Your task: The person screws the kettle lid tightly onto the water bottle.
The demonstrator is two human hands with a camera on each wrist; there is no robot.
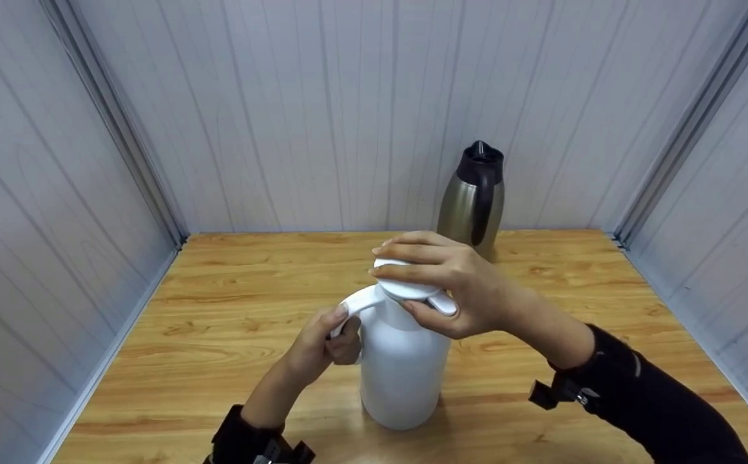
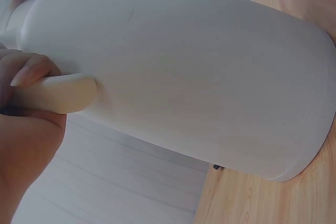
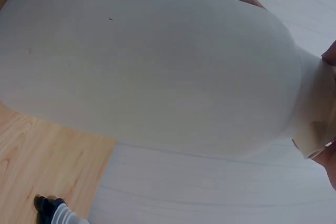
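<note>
A white jug [image 1: 402, 367] stands upright on the wooden table [image 1: 219, 335], near its front edge. My left hand [image 1: 325, 345] grips the jug's white handle [image 1: 357, 304], fingers curled round it. My right hand [image 1: 444, 283] sits on top, fingers and thumb curled round the white lid [image 1: 406, 288]. In the left wrist view the jug body [image 2: 210, 77] fills the frame, with my fingers [image 2: 26, 72] wrapped on the handle [image 2: 58, 94]. The right wrist view shows the jug body [image 3: 147, 66] and its neck [image 3: 312, 114] close up.
A steel vacuum flask [image 1: 473, 200] with a black top and handle stands at the back of the table against the grey panelled wall. Grey walls close in the table on the left, right and rear.
</note>
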